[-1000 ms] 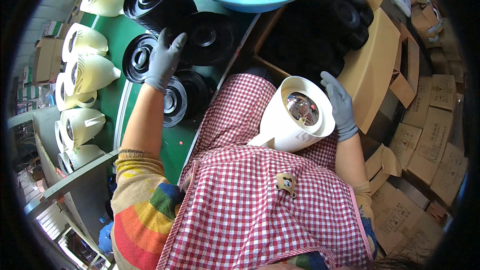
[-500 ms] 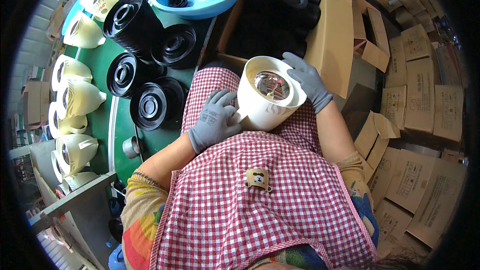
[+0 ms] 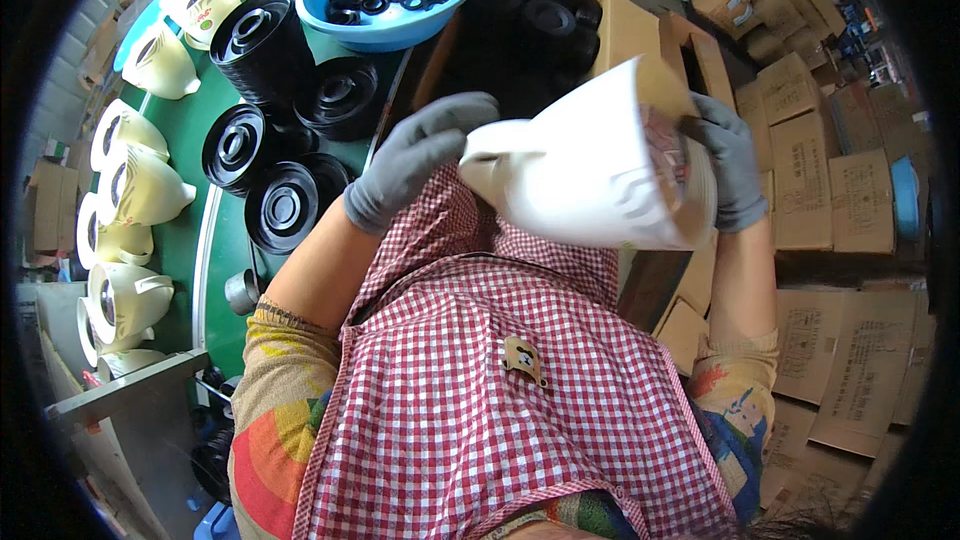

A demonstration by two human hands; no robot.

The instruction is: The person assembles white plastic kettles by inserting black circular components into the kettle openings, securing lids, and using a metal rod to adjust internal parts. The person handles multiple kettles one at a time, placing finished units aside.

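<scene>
A cream-white vacuum jug, blurred by motion, lies tilted on its side above my lap, its open end toward the right. Gloved in grey, my left hand is curled at the jug's handle, with its thumb side against it. My right hand, in a matching glove, grips the open end, fingers bent over the rim. A shiny inside shows at that end, partly hidden by the wall.
Black round lids stand in stacks on the green table at left, beside a row of cream jugs. A blue basin holds black rings. An open carton contains black parts; more cartons are piled at right.
The jug has been raised from my lap, moved right and turned onto its side. Both hands have gone up with it, my right hand farther to the right.
</scene>
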